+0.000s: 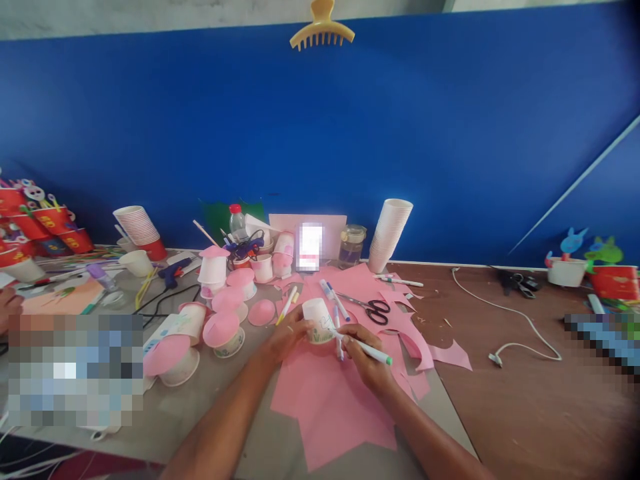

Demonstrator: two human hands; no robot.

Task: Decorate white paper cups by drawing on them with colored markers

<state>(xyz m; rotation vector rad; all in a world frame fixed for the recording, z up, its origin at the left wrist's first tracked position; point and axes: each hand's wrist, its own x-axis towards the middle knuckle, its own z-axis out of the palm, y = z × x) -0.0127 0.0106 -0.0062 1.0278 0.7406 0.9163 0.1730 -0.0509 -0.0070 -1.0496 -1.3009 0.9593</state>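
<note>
A white paper cup (316, 313) with blue and green drawing on its side is in my left hand (295, 330), upside down with the narrow end up. My right hand (364, 350) is closed around a marker (373, 351) with a green end, its tip at the cup's side. Under both hands lie cut sheets of pink paper (335, 413). Close by on the paper are blue-and-white markers (336, 300), and black-handled scissors (376, 311) lie to the right. A yellow marker (287, 305) rests left of the cup.
Cups with pink paper discs (223, 330) stand on the left, near a blue glue gun (175, 272). Behind are a tall stack of white cups (391, 233), a jar (353, 245) and a bright phone screen (310, 247). A white cable (510, 310) crosses the right side. Another person's hand (9, 308) shows at far left.
</note>
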